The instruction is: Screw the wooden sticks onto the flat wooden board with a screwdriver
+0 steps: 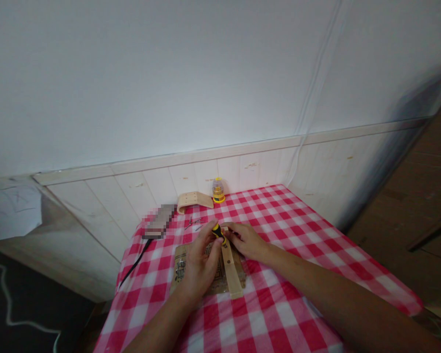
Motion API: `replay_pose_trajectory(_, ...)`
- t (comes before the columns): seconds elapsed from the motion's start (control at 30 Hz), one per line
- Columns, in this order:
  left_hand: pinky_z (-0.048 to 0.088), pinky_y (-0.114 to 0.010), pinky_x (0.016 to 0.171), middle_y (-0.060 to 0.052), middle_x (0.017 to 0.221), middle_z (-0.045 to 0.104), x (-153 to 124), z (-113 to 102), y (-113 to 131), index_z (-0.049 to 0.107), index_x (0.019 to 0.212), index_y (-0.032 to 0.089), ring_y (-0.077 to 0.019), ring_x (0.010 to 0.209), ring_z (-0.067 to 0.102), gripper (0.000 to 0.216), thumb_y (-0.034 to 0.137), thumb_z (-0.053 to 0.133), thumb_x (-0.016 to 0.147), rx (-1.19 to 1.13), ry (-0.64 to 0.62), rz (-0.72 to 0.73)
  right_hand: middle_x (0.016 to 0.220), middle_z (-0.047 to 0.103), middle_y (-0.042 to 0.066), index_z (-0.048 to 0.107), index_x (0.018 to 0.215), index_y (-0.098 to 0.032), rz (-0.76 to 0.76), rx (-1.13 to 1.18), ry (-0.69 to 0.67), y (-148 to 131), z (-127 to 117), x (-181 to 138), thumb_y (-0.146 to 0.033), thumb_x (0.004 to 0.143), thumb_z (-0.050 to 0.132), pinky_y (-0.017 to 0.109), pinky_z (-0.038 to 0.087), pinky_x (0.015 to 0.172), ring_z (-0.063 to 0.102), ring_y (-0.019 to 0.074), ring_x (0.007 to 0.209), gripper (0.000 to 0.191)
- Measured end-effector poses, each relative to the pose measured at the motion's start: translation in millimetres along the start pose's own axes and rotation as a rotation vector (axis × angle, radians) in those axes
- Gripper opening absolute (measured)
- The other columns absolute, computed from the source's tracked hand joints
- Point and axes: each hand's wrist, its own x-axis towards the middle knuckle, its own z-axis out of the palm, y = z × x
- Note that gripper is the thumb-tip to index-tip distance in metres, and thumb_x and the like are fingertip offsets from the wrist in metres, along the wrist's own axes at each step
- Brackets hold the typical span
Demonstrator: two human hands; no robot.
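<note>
My left hand (203, 260) is closed round the yellow and black handle of a screwdriver (217, 232), which tilts over the far part of a pale wooden strip (232, 274). My right hand (245, 241) bends its fingers round the strip's far end, close to the screwdriver; its fingertips are partly hidden. A dark round hole or screw head shows in the strip below the tool. Under the strip lies a brown cardboard piece (179, 269) with black print and a shiny film.
A red and white checked cloth (272, 323) covers the table. Towards the wall stand a curved wooden piece (194, 200) and a clear container with yellow base (218, 191). Several small metal parts (194, 223) lie nearby. A blurred-out device (160, 220) trails a black cable (135, 267).
</note>
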Motion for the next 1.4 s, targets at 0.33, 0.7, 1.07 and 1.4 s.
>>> replay_pose_trajectory(0.33, 0.063, -0.033, 0.074, -0.004, 0.106, 0.077, 9.0, -1.3, 11.7, 0.068, 0.128, 0.029, -0.0184, 0.079, 0.072, 0.044, 0.026, 0.077, 0.085, 0.256, 0.076, 0.199, 0.099, 0.080, 0.008, 0.073, 0.114, -0.020, -0.006, 0.017, 0.013, -1.8, 0.3, 0.2, -0.041, 0.107, 0.046, 0.029, 0.052, 0.072, 0.072, 0.0208, 0.084, 0.035)
replay_pose_trajectory(0.7, 0.061, -0.040, 0.091, -0.007, 0.115, 0.076, 6.0, -2.7, 6.0, 0.062, 0.138, 0.031, -0.0233, 0.099, 0.075, 0.049, 0.028, 0.073, 0.091, 0.261, 0.052, 0.180, 0.095, 0.079, 0.008, 0.072, 0.110, -0.018, -0.001, 0.001, 0.002, 0.6, 0.8, 0.1, -0.033, 0.106, 0.047, 0.028, 0.052, 0.071, 0.072, 0.0202, 0.081, 0.030)
replay_pose_trajectory(1.07, 0.062, -0.040, 0.091, -0.008, 0.115, 0.077, 4.9, -3.2, 0.8, 0.057, 0.145, 0.027, -0.0230, 0.100, 0.076, 0.052, 0.030, 0.068, 0.094, 0.259, 0.024, 0.139, 0.098, 0.079, 0.010, 0.072, 0.111, -0.017, -0.003, 0.002, 0.002, 1.0, 0.6, 0.8, -0.029, 0.105, 0.047, 0.028, 0.053, 0.071, 0.073, 0.0210, 0.083, 0.029)
replay_pose_trajectory(1.4, 0.064, -0.036, 0.089, -0.008, 0.117, 0.078, 4.2, -3.2, 1.3, 0.063, 0.136, 0.026, -0.0213, 0.099, 0.077, 0.041, 0.028, 0.066, 0.095, 0.311, 0.031, 0.209, 0.098, 0.079, 0.010, 0.072, 0.114, -0.017, -0.013, -0.004, 0.005, 0.3, -1.2, 0.5, -0.027, 0.104, 0.047, 0.030, 0.054, 0.074, 0.073, 0.0217, 0.084, 0.029)
